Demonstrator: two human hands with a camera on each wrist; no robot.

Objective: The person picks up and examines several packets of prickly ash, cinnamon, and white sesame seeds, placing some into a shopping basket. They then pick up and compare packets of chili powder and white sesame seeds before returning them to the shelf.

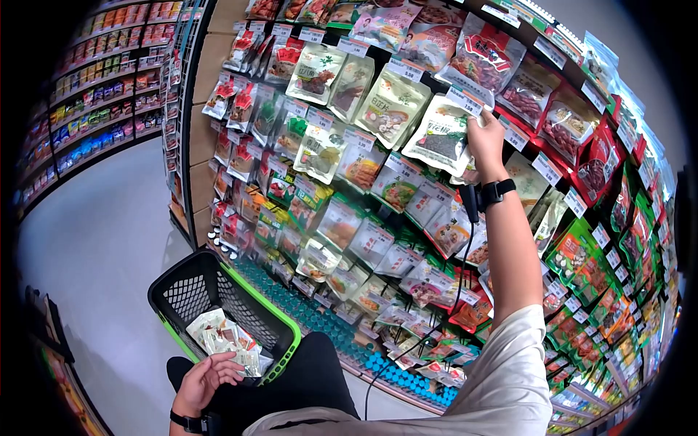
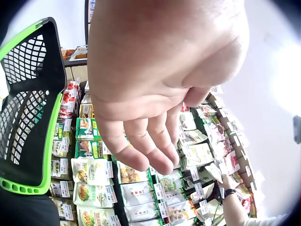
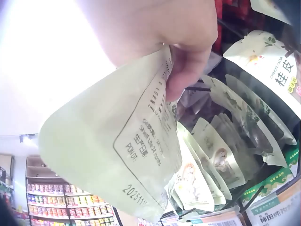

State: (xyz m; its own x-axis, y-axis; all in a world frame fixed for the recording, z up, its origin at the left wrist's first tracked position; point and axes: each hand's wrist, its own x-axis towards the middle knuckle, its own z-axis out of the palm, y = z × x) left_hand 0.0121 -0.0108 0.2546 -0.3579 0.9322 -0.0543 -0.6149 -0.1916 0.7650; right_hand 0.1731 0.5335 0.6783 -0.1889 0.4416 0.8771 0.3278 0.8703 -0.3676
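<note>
My right hand [image 1: 486, 142] pinches a pale spice packet [image 1: 438, 133] by its edge, thumb on one side, high at the hanging rack. Dark peppercorn-like contents show through the packet's front. Its printed back, with date lettering, faces the right wrist camera, and the hand [image 3: 155, 28] covers its top edge. My left hand [image 1: 207, 378] hangs with loosely bent fingers over the near end of a black basket [image 1: 270, 309] with a green rim. Nothing is between those fingers in the left wrist view. Several flat packets [image 1: 218, 328] lie inside the basket, partly behind the hand.
Rows of hanging spice packets [image 1: 392, 105] with price tags fill the rack ahead. Red and green bags [image 1: 578, 254] hang at the right. Blue-capped containers [image 1: 414, 378] line the bottom. A cable [image 1: 459, 283] runs down from the right wrist. Stocked shelves [image 1: 109, 94] stand far left across the floor.
</note>
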